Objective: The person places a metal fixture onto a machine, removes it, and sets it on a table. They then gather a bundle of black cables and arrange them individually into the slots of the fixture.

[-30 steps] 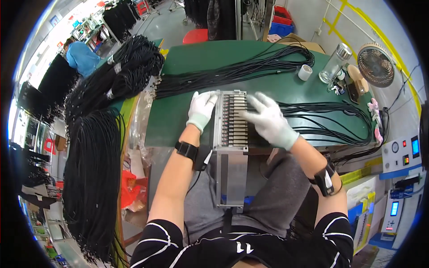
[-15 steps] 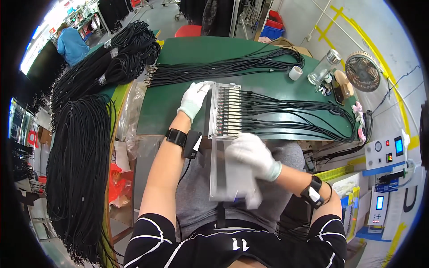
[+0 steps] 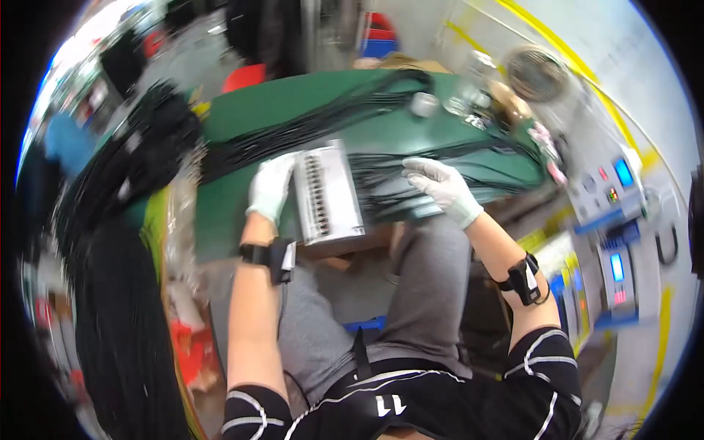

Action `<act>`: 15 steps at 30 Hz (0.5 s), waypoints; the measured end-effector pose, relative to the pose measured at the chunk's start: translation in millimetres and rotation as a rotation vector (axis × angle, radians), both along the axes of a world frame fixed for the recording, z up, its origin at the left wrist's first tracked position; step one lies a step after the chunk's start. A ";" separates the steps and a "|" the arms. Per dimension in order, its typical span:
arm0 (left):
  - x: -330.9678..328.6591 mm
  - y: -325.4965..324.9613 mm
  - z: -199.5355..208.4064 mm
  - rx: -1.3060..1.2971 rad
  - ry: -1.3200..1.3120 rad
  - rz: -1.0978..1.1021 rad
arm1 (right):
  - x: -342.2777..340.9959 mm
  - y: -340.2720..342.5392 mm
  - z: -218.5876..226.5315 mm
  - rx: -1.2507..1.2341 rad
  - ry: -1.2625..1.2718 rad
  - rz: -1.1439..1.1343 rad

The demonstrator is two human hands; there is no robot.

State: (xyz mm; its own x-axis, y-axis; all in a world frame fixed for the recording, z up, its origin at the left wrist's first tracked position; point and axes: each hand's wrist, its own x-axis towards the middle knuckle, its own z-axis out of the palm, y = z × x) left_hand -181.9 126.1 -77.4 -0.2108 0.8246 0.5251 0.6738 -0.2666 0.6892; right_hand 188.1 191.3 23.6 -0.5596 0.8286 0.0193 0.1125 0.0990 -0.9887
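Observation:
A flat silver metal fixture (image 3: 342,192) lies at the table's front edge, its plate folded over and a row of dark slots showing along the left part. My left hand (image 3: 270,185), in a white glove, is at the fixture's left side with its fingers on the far left edge; motion blurs them. Black cables (image 3: 469,152) run out to the right from under the plate. Over these cables hovers my gloved right hand (image 3: 438,188), apart from the fixture, fingers spread and holding nothing.
More black cables (image 3: 293,128) lie across the back of the green table (image 3: 242,99). Large cable bundles (image 3: 110,308) hang at the left. A tape roll (image 3: 423,104), a glass bottle (image 3: 469,84) and a fan (image 3: 537,73) stand back right. Machines with displays (image 3: 607,187) are at the right.
The plate that hung toward my lap has swung up over the fixture. My right hand has let go of it and moved up and right. The whole view has shifted and blurred.

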 end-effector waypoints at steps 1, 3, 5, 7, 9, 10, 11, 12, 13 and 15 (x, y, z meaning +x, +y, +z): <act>12.5 3.9 5.7 -0.140 -0.098 0.051 | 43.1 -0.7 -0.6 0.012 -0.016 -0.125; -30.7 -2.3 -21.6 -0.105 -0.229 -0.007 | 105.7 0.3 -11.0 0.038 -0.023 -0.259; -1.9 5.8 -6.9 -0.199 -0.411 -0.065 | 218.3 -22.8 -19.4 0.046 -0.067 -0.479; -27.8 -0.3 -6.5 -0.207 -0.420 -0.010 | 317.1 -48.0 -25.6 0.164 -0.489 -0.824; -21.0 3.9 4.1 -0.201 -0.326 -0.088 | 452.7 -101.3 -42.1 -0.003 -0.376 -1.136; -3.3 17.1 -4.2 -0.200 -0.346 -0.164 | 544.7 -150.7 -36.3 -0.013 -0.826 -1.297; -3.5 17.7 -7.3 -0.217 -0.347 -0.180 | 564.7 -180.7 -46.4 -0.044 -0.824 -1.328; -10.6 13.3 -7.3 -0.225 -0.342 -0.171 | 565.7 -196.0 -53.0 -0.102 -0.855 -1.364; -16.9 9.6 -8.0 -0.231 -0.322 -0.178 | 566.1 -210.8 -58.9 -0.160 -0.885 -1.397; -24.8 2.9 -5.0 -0.257 -0.391 -0.139 | 561.3 -239.7 -56.8 -0.266 -0.952 -1.459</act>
State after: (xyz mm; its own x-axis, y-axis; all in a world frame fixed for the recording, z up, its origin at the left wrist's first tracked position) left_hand -206.6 129.0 -82.4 -0.2299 0.9516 0.2042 0.3216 -0.1238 0.9388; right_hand 749.4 -48.4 -33.2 0.8377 0.5439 -0.0495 0.4492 -0.7377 -0.5040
